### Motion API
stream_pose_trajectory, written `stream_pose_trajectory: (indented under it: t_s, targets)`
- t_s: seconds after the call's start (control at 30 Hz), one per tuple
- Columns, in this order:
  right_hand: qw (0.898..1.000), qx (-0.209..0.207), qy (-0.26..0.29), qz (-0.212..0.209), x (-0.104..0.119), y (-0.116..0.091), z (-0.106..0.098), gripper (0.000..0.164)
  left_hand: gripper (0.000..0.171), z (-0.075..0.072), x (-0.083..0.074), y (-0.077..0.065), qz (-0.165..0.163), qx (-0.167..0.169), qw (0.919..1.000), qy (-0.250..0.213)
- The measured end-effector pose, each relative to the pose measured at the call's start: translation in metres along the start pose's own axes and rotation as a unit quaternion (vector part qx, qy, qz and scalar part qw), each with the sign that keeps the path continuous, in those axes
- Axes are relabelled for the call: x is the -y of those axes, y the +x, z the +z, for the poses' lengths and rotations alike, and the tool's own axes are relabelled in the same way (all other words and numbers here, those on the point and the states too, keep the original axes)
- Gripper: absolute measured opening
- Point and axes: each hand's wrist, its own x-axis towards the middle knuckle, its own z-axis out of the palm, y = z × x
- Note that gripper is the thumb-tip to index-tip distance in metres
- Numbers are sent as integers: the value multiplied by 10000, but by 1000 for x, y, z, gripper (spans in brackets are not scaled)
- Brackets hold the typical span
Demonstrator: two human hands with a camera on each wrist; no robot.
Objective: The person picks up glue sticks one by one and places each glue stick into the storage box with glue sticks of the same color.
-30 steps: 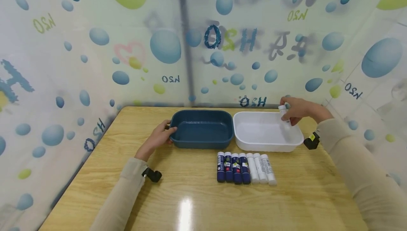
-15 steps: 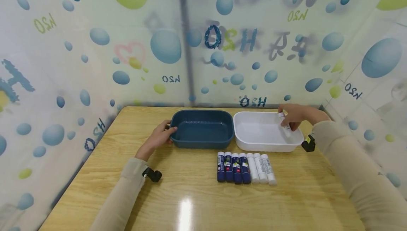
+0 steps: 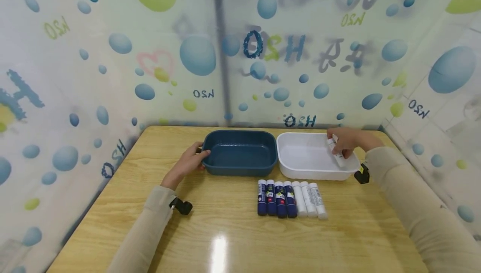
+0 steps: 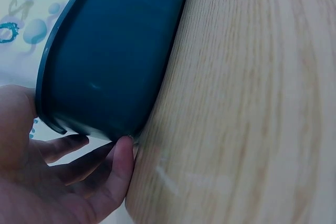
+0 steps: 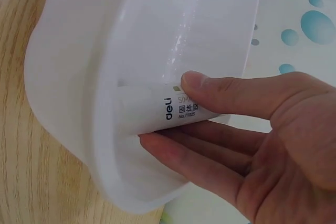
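My right hand (image 3: 343,140) pinches a white glue stick (image 5: 149,109) between thumb and fingers. The stick slants down inside the right end of the white tray (image 3: 315,174); in the right wrist view its lower end overlaps the tray's inner wall. At the left end of the dark blue tray (image 3: 240,170), my left hand (image 3: 188,162) grips the rim with the thumb over it and the other fingers outside. On the table in front of the trays lie blue glue sticks (image 3: 280,200) and white glue sticks (image 3: 309,200), side by side in one row.
Both trays stand end to end along the back of the wooden table (image 3: 210,231). Behind them rises a wall covering (image 3: 233,77) printed with blue and green spots.
My right hand has lowered the white glue stick into the white tray's right end. The left hand has stayed on the blue tray, and the row of glue sticks is unmoved.
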Motion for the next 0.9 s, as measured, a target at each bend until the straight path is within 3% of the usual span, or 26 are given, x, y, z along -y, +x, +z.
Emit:
stream_pose_trajectory:
  t_s: [0.4, 0.73, 0.9]
  targets:
    - [9992, -234, -294, 111, -2, 6, 8, 46, 58, -1, -1, -1, 30, 53, 10000, -38]
    - [9950, -829, -462, 308, -3, 11, 13, 44, 56, -3, -8, -3, -53, 145, 9999, -54]
    - [9938, -931, -444, 411, -1, 11, 17, 46, 59, -2, -5, -2, -29, 147, 9999, -70]
